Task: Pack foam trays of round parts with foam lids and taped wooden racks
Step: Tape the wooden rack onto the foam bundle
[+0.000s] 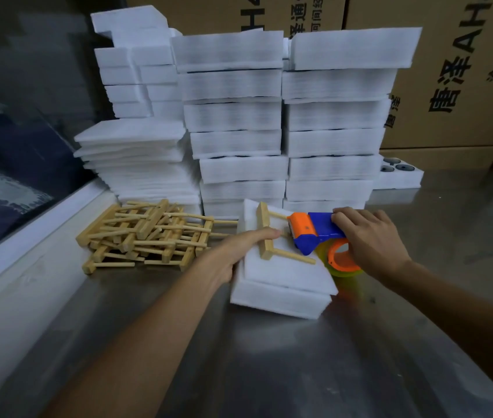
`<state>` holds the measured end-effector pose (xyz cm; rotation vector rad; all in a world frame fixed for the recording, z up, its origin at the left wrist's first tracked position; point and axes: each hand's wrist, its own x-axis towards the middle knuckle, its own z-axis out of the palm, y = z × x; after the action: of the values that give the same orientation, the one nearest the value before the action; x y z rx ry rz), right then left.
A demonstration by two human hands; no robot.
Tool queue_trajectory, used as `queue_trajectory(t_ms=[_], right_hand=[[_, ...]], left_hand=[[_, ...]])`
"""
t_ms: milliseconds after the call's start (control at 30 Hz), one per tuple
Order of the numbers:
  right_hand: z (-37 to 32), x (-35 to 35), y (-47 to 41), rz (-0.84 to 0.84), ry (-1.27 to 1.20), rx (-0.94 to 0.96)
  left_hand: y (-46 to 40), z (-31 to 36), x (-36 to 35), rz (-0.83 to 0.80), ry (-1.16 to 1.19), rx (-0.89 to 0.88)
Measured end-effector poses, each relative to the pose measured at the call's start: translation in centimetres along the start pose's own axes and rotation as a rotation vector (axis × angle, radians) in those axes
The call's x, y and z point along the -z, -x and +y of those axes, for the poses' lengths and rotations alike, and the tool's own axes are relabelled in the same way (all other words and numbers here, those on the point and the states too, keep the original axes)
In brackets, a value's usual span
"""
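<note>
**White foam pack gets its wooden rack taped down**

White foam makes up the pack in the middle of the shiny metal worktop [269, 372]: a thick white foam tray [278, 300] with a thin white foam lid [287, 268] on top. One pale wooden rack with two thin pegs [265, 233] lies on the lid.

The left hand [239, 251] grips the left edge of the pack, and its thumb presses on the rack. The right hand [372, 236] has its fingers curled round the blue and orange tape gun [314, 233], whose orange front touches the lid by the rack.

This looks like the taping step. Next, the tape gun likely needs a pull across the rack while the left hand keeps it from sliding.

To the left lies one messy pile of wooden racks [142, 233], too tangled to count. Behind stand two tall stacks of closed foam packs [284, 125], about seven high each. One open tray with dark round parts [397, 173] peeks out on the right.
</note>
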<state>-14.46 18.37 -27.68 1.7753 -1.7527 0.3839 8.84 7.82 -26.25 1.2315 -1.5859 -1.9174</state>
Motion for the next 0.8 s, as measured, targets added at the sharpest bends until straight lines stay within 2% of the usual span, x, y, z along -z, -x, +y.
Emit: queue_trajectory(t_ms=[167,300,467,600,700,800], right_hand=[[-0.9,0.8,-1.9,-0.065,-0.026,0.028],[-0.7,1.7,-2.6,-0.035,-0.071,0.052],[-0.8,2.7,-2.8,0.019,-0.182,0.055],[0.7,3.0,-2.4,0.018,-0.245,-0.047],[2.8,3.0,-1.0,0.006,-0.191,-0.102],[2.9,2.6,-0.5,-0.012,-0.119,-0.078]], left_hand=[[-0.3,-2.2,0.7,-0.002,0.192,0.010],[0.0,-2.8,2.3,-0.037,0.257,-0.019],[0.3,-1.4,4.6,-0.018,0.232,-0.070],[0.8,-0.3,6.6,-0.005,0.221,-0.111],[1.5,-0.4,8.8,0.039,0.251,-0.136],[1.7,-0.9,9.0,0.037,0.310,-0.151]])
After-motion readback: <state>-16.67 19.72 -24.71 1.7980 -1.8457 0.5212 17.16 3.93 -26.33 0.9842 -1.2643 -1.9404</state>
